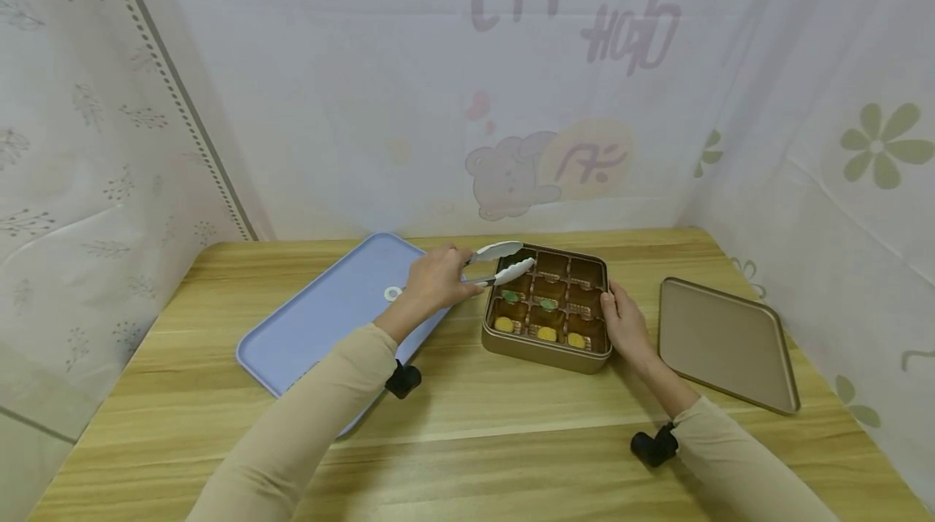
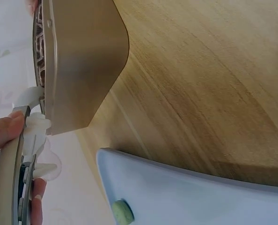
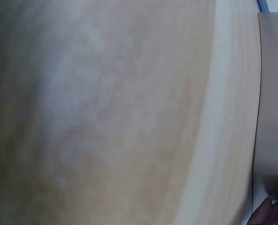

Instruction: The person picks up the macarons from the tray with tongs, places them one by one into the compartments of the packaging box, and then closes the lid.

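Observation:
A square gold box (image 1: 544, 355) with a three-by-three grid stands mid-table; small yellow, green and brown pieces lie in its cells. My left hand (image 1: 437, 280) grips white tongs (image 1: 504, 262), whose tips hover, slightly apart, over the box's far-left cell. In the left wrist view the tongs (image 2: 32, 140) sit by the box's corner (image 2: 83, 61), with my fingers (image 2: 3, 131) round them. My right hand (image 1: 624, 325) holds the box's right side, thumb at the rim; its fingertips (image 3: 266, 213) show against the box wall (image 3: 272, 93).
A pale blue tray (image 1: 321, 323) lies left of the box, with one small green piece (image 1: 393, 293) on it, also visible as the green piece (image 2: 122, 212) in the left wrist view. The gold lid (image 1: 723, 343) lies to the right. Curtains enclose the wooden table (image 1: 475, 424).

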The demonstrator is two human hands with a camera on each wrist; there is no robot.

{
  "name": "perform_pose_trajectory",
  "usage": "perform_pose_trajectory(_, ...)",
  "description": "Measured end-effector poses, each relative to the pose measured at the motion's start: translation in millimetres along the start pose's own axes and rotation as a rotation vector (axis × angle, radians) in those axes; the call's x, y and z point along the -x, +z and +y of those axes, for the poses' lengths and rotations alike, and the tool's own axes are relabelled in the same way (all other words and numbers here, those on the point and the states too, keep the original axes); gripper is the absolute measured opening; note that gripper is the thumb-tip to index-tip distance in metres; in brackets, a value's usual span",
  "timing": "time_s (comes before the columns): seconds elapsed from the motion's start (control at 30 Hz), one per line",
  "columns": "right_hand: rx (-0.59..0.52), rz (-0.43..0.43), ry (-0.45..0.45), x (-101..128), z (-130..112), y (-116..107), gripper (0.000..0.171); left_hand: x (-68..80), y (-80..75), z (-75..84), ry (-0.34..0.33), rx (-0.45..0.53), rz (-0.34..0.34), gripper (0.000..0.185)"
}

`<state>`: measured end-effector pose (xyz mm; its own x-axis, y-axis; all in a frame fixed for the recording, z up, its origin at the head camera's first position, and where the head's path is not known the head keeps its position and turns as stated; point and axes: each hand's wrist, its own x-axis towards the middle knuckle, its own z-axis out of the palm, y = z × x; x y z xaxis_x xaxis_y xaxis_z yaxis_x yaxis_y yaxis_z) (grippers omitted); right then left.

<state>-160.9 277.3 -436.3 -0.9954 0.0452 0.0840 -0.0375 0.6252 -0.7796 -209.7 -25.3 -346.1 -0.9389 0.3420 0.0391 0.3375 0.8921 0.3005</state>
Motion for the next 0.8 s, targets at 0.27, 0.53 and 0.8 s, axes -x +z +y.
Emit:
perform_pose_trajectory(0.27,0.013,0.006,-0.012,0,-2,0,0.052,8.4,-3.2,-15.0,0.013,0.091,0.005,0.059)
perform_pose_trajectory(0.53,0.029,-0.007,0.003,0,-2,-2,0.054,27.2,-14.1,-43.6,-0.013,0.111,0.018,0.057)
perform_pose_trajectory(0.8,0.03,-0.014,0.01,0,-1,-2,0.055,51.2,-22.2,-81.2,-0.076,0.086,0.027,0.062)
